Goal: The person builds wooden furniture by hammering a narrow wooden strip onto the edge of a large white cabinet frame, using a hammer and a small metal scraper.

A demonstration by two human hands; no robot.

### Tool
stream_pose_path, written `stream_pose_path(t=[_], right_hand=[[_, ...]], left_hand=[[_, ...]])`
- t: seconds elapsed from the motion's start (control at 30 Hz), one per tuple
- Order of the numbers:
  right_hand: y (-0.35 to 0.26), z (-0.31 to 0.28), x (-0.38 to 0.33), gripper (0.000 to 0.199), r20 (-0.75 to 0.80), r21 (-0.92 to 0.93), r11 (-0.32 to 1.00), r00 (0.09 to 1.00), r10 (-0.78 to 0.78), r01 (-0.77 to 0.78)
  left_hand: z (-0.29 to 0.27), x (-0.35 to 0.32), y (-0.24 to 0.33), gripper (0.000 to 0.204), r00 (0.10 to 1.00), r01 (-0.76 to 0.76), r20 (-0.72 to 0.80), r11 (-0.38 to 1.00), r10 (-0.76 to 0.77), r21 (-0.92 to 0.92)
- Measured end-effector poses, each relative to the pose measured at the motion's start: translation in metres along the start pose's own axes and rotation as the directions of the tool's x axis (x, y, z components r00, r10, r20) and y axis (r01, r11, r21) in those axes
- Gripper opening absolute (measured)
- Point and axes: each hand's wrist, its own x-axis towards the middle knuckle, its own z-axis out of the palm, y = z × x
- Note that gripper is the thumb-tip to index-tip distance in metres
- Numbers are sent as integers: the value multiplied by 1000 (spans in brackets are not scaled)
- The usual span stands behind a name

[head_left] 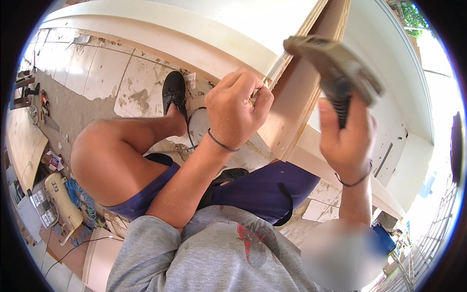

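My right hand (346, 141) is wrapped round the black grip of a hammer (335, 61). The hammer is raised to the right of my left hand, and its brown, worn metal head is smeared by motion. Close to the edge of a wooden board (287, 114), my left hand (238, 108) is closed, thumb against the curled fingers. A small pale tip shows at its fingertips, but the rest of whatever it holds is hidden. The board stands on edge as part of a large white panelled wooden piece (219, 46).
A black cable (190, 121) lies on the stained tile floor (138, 87) by my shoe (174, 92). At the left are a beige power tool or case (63, 202), a coiled blue hose (80, 194), a plywood sheet (24, 141) and scattered tools. White panels extend along the right.
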Motion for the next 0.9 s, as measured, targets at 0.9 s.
stream_pose_path(t=[0.9], right_hand=[[9,3,3,31,81,142,988,995,53,-64]], left_hand=[[2,0,-1,12,999,-9,-31,1000,10,17]])
